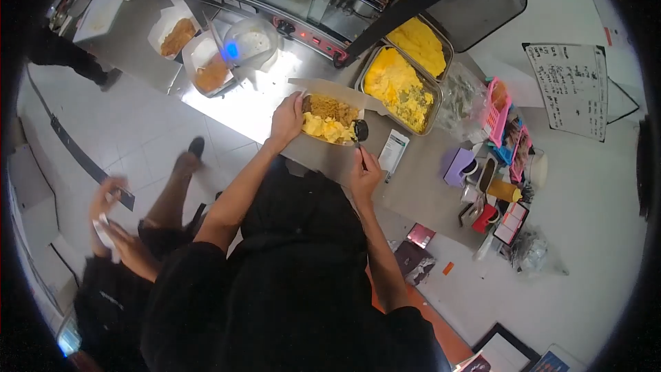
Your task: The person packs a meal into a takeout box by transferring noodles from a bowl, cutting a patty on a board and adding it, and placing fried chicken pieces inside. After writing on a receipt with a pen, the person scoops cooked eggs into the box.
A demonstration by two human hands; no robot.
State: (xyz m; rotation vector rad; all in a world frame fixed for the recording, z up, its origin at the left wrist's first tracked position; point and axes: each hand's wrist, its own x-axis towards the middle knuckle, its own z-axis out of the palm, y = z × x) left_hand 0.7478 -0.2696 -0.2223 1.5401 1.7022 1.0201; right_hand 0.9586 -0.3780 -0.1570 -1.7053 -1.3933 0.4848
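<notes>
An open paper food box [368, 101] sits on the steel counter in front of me. Brown-yellow rice [332, 108] fills its far part, and pale yellow scrambled egg [323, 127] lies along the near side. My left hand [288, 120] grips the box's left side, its fingers partly hidden by the wall. Closed around the handle of a black serving spoon [361, 129] is my right hand [367, 178]. The spoon's dark bowl rests at the box's right edge, by the egg. Whether it touches the egg, I cannot tell.
Metal trays of yellow egg [394, 86] and yellow mash-like food [418, 43] stand to the right. Boxes with fried pieces [210, 72] and a clear plastic bowl [251, 43] are at left, under a heated display [310, 38]. A co-worker's hands [113, 227] show at lower left.
</notes>
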